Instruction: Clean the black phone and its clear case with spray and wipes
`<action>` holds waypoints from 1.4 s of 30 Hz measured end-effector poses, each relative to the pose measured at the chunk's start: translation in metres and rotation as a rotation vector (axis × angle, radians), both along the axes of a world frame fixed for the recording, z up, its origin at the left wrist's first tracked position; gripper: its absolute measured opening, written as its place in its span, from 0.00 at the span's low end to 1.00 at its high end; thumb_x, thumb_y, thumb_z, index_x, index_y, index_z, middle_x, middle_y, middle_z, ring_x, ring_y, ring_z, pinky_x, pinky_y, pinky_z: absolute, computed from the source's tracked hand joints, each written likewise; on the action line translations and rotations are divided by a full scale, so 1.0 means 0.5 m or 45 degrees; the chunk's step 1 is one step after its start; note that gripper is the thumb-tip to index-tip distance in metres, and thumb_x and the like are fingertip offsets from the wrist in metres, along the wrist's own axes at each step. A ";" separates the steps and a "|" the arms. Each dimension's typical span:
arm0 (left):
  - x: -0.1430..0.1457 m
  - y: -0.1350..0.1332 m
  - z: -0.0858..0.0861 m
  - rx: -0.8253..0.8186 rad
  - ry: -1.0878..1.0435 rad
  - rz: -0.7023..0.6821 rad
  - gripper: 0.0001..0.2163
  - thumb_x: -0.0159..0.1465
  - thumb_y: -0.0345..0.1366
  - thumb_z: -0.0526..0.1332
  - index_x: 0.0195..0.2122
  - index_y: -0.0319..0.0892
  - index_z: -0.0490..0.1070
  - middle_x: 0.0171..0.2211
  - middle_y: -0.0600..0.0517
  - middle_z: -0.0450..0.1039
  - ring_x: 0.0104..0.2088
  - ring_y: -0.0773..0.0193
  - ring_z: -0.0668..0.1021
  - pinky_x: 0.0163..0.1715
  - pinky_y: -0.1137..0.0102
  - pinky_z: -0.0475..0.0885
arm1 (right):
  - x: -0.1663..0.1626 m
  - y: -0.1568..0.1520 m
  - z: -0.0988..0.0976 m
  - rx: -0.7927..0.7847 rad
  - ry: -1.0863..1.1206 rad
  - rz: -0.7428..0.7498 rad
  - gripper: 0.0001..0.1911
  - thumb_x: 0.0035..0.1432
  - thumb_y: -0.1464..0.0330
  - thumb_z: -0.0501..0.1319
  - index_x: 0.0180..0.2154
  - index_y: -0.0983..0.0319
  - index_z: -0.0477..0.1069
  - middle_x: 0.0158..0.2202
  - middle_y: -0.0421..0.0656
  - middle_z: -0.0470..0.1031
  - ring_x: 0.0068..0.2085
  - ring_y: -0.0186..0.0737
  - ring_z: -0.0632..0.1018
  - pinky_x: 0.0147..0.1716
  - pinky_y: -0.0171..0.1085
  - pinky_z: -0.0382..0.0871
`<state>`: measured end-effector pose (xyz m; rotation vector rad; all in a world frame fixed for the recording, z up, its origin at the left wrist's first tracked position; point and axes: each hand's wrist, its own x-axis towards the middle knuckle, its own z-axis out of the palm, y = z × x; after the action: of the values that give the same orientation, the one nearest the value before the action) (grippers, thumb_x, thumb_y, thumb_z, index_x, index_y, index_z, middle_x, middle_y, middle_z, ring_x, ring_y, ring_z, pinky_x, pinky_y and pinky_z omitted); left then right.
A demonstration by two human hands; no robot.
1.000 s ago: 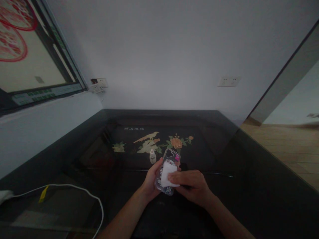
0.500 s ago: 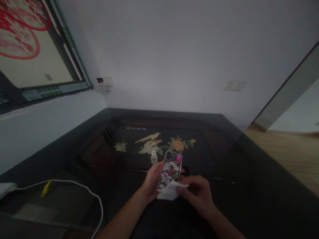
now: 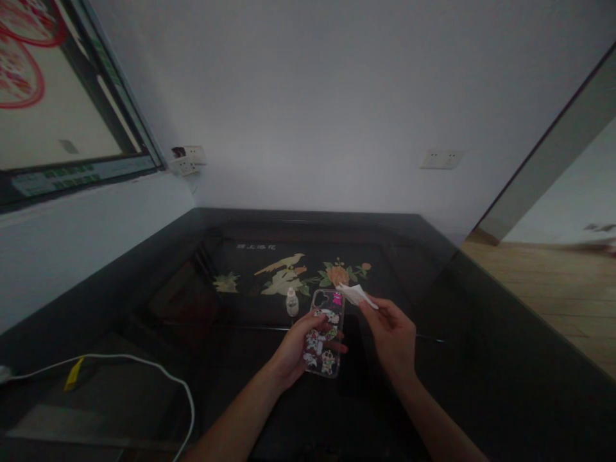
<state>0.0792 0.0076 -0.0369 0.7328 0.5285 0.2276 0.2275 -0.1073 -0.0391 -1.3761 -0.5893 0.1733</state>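
My left hand (image 3: 294,350) is closed around a clear phone case (image 3: 328,362) printed with cartoon figures, its thumb over the front and fingertips showing at the right edge. The case is tilted up, with its camera cutout at the top. In my right hand (image 3: 393,333) a white tissue (image 3: 355,294) is pinched between thumb and fingers, near the case's top right corner. Just beyond my left hand, a small white-capped bottle (image 3: 292,303) stands upright on the table. A dark flat object, perhaps a phone, lies on the table right of the case, hard to make out.
The glossy black table (image 3: 481,378) carries a bird-and-flower picture (image 3: 283,273). At left runs a white cable (image 3: 139,357) with a yellow tag (image 3: 74,374). Behind stands a wall with sockets (image 3: 441,158); a window (image 3: 67,96) is at upper left.
My right hand has lifted the tissue from the lower part of the case up towards its top right corner. My left thumb now lies over the case's front. The view has shifted slightly.
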 end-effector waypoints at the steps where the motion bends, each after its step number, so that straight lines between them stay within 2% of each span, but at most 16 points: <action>1: 0.000 0.001 0.000 -0.012 0.004 0.011 0.16 0.62 0.42 0.66 0.46 0.38 0.71 0.37 0.44 0.80 0.33 0.51 0.85 0.28 0.65 0.76 | -0.007 -0.001 -0.001 -0.030 -0.043 0.065 0.12 0.56 0.60 0.71 0.40 0.59 0.82 0.41 0.46 0.85 0.41 0.50 0.86 0.43 0.45 0.83; 5: 0.000 0.003 0.001 -0.035 0.022 0.037 0.13 0.62 0.39 0.64 0.44 0.37 0.72 0.37 0.44 0.81 0.30 0.53 0.84 0.28 0.66 0.75 | -0.024 -0.010 -0.003 -0.143 -0.380 0.261 0.08 0.60 0.65 0.69 0.42 0.55 0.84 0.42 0.43 0.85 0.41 0.48 0.86 0.43 0.43 0.83; 9: 0.003 0.007 0.000 -0.064 0.051 0.117 0.12 0.64 0.41 0.62 0.41 0.35 0.74 0.30 0.47 0.80 0.24 0.59 0.80 0.26 0.69 0.73 | -0.024 -0.022 0.006 -0.101 -0.742 0.379 0.10 0.59 0.71 0.69 0.43 0.52 0.83 0.40 0.39 0.86 0.39 0.44 0.87 0.43 0.39 0.82; 11: 0.004 0.008 0.000 -0.073 0.042 0.159 0.14 0.65 0.41 0.59 0.41 0.34 0.75 0.29 0.46 0.80 0.25 0.60 0.80 0.26 0.70 0.72 | -0.022 -0.028 0.012 -0.073 -0.857 0.519 0.13 0.58 0.73 0.69 0.44 0.52 0.82 0.40 0.39 0.86 0.39 0.43 0.87 0.42 0.37 0.82; 14: 0.003 0.009 0.002 -0.041 -0.007 0.148 0.18 0.67 0.41 0.56 0.49 0.33 0.73 0.34 0.43 0.81 0.30 0.57 0.82 0.30 0.69 0.74 | -0.022 -0.034 0.018 -0.037 -0.927 0.727 0.15 0.58 0.74 0.68 0.46 0.53 0.82 0.40 0.39 0.86 0.39 0.41 0.87 0.41 0.36 0.82; 16: 0.002 0.009 0.001 -0.010 -0.047 0.129 0.21 0.67 0.41 0.56 0.57 0.36 0.69 0.37 0.42 0.82 0.33 0.54 0.83 0.32 0.67 0.75 | -0.026 -0.036 0.019 -0.029 -0.917 0.794 0.15 0.57 0.74 0.68 0.45 0.53 0.82 0.39 0.39 0.86 0.37 0.40 0.87 0.40 0.34 0.81; 20: 0.002 0.005 0.000 -0.059 -0.140 0.072 0.28 0.66 0.43 0.57 0.66 0.40 0.60 0.39 0.42 0.81 0.37 0.50 0.84 0.38 0.61 0.77 | -0.040 -0.040 0.016 -0.111 -0.773 0.873 0.10 0.54 0.71 0.72 0.39 0.53 0.84 0.32 0.39 0.86 0.30 0.38 0.85 0.34 0.31 0.78; 24: -0.001 0.000 0.013 -0.071 -0.102 0.046 0.29 0.67 0.46 0.57 0.67 0.41 0.59 0.41 0.41 0.80 0.38 0.51 0.84 0.37 0.63 0.76 | -0.038 -0.034 0.003 -0.125 -0.361 0.898 0.05 0.52 0.66 0.74 0.34 0.55 0.85 0.28 0.41 0.84 0.25 0.38 0.82 0.27 0.32 0.75; 28: -0.011 0.004 0.026 -0.051 -0.100 0.041 0.27 0.69 0.47 0.54 0.67 0.42 0.62 0.47 0.43 0.79 0.43 0.53 0.82 0.41 0.65 0.75 | -0.001 -0.017 -0.012 -0.031 0.185 0.617 0.08 0.50 0.61 0.76 0.31 0.57 0.84 0.25 0.41 0.83 0.24 0.37 0.80 0.23 0.31 0.74; 31: -0.020 0.010 0.027 0.016 -0.069 0.018 0.26 0.69 0.48 0.56 0.66 0.44 0.62 0.49 0.45 0.78 0.45 0.55 0.81 0.45 0.65 0.74 | 0.030 -0.005 -0.014 0.089 0.425 0.414 0.13 0.47 0.60 0.78 0.33 0.58 0.83 0.28 0.41 0.83 0.26 0.36 0.80 0.26 0.31 0.76; 34: -0.034 0.007 0.031 0.274 -0.004 -0.087 0.27 0.69 0.53 0.55 0.65 0.45 0.63 0.49 0.45 0.77 0.46 0.56 0.80 0.46 0.65 0.72 | 0.047 0.000 -0.006 0.194 0.561 0.264 0.15 0.44 0.60 0.79 0.33 0.59 0.82 0.29 0.41 0.83 0.27 0.36 0.80 0.27 0.31 0.77; 37: -0.050 -0.011 0.047 0.818 0.160 -0.122 0.28 0.68 0.58 0.56 0.59 0.43 0.68 0.46 0.47 0.77 0.45 0.57 0.79 0.46 0.66 0.71 | 0.054 0.000 0.004 0.241 0.618 0.175 0.17 0.42 0.60 0.80 0.33 0.60 0.81 0.31 0.41 0.83 0.28 0.35 0.81 0.25 0.30 0.77; 40: -0.059 -0.036 0.061 1.315 0.514 -0.031 0.28 0.65 0.59 0.58 0.54 0.41 0.71 0.41 0.46 0.78 0.41 0.56 0.78 0.42 0.65 0.71 | 0.059 -0.002 0.008 0.276 0.614 0.151 0.18 0.43 0.60 0.80 0.34 0.60 0.81 0.31 0.41 0.82 0.28 0.36 0.81 0.25 0.30 0.76; 42: -0.060 -0.051 0.061 1.587 0.766 0.079 0.27 0.65 0.59 0.59 0.53 0.42 0.72 0.44 0.45 0.77 0.43 0.54 0.78 0.44 0.64 0.71 | 0.062 -0.002 0.007 0.287 0.600 0.159 0.17 0.44 0.60 0.79 0.34 0.61 0.81 0.31 0.42 0.82 0.29 0.37 0.81 0.25 0.31 0.77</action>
<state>0.0494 -0.0177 -0.0065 2.0345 0.9839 0.3988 0.2584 -0.1086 -0.0357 -1.0317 -0.2872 0.5020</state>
